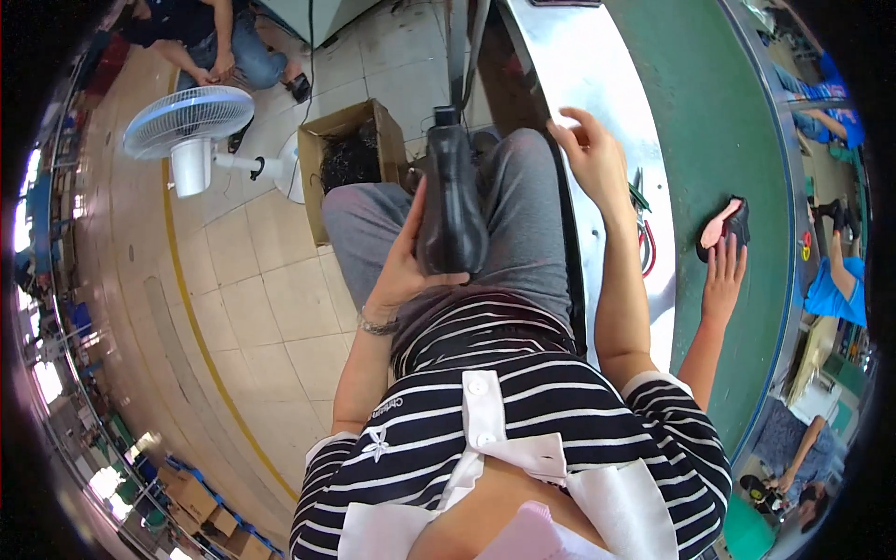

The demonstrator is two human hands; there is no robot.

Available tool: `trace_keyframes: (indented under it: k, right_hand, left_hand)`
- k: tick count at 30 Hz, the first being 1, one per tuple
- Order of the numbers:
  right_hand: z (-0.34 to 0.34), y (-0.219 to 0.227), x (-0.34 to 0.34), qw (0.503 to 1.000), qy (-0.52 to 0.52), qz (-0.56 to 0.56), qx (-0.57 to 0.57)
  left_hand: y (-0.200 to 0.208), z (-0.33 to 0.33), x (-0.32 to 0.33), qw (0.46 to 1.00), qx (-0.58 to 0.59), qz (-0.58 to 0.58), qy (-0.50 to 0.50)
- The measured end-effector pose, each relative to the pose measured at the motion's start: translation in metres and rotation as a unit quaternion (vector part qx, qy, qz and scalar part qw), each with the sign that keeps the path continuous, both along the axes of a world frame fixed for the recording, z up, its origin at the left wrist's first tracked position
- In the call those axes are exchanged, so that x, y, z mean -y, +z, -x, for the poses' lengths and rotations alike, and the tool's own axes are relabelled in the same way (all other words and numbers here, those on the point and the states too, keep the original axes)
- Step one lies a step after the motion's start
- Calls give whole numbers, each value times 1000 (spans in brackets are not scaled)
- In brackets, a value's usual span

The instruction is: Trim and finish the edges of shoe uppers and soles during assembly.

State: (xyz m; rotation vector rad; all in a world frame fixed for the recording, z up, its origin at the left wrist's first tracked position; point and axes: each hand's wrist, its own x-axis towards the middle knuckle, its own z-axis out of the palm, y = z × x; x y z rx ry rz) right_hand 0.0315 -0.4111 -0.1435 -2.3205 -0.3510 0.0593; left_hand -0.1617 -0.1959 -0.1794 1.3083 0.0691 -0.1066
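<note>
In front of my lap stands a smooth black shoe-shaped form (pixel 453 210), its narrow end pointing away from me beside a metal post. My left hand (pixel 403 266) wraps its near left side, thumb across the near end and fingers along the flank. My right hand (pixel 593 159) is raised over the shiny metal tabletop (pixel 583 56), away from the form. Its fingers are loosely curved and apart, with nothing visible in them. On that tabletop, by my right forearm, lie red-handled pliers (pixel 648 247) and a green-handled tool (pixel 638 194).
Another person's hand (pixel 723 271) touches a black shoe (pixel 737 224) with a pink insole on the green belt (pixel 695 103). A cardboard box (pixel 392 140) of black scraps stands by my left knee. Farther left are a white fan (pixel 191 168) and a seated person (pixel 224 47).
</note>
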Motion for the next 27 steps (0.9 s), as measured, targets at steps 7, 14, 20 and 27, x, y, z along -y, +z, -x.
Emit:
trace_keyframes:
  k: [7,14,20,27]
  right_hand:
    - [22,-105,100,954,-22,253,163]
    - [5,-101,103,955,22,293,53]
    - [41,-5,23,909,16,-202,-365]
    - [56,53,-58,802,187,-212,-527]
  left_hand:
    - [-19,53,-52,974,-138,60,167]
    - [13,15,-43,949,-256,93,161]
    - [16,-16,-33,972,-197,24,125]
    - [-6,-22,-35,974,-98,-128,160]
